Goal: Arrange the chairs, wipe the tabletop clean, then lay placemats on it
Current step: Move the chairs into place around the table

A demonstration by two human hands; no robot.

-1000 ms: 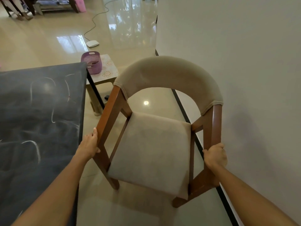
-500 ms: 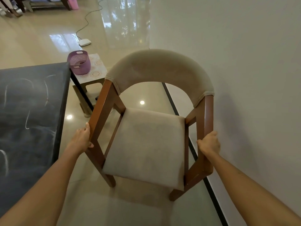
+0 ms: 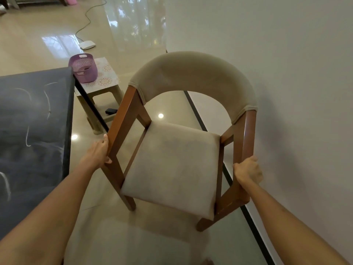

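Both hands on the armchair (image 3: 172,165), one per front upright. Left hand (image 3: 98,153) wraps the left wooden post, fingers curled round the outer edge, thumb on the inner face. Right hand (image 3: 248,170) grips the right post, fingers curled round it. Chair has a wood frame, beige seat cushion and curved beige padded backrest; it sits tilted in view, between the dark counter (image 3: 34,131) on the left and the white wall (image 3: 286,73) on the right, backrest facing away. Counter top shows pale chalky smears. Past the counter corner: small patterned stool (image 3: 101,87) carrying a purple basket (image 3: 83,67). Glossy tile floor (image 3: 38,41), white device (image 3: 87,44) with a cable farther back
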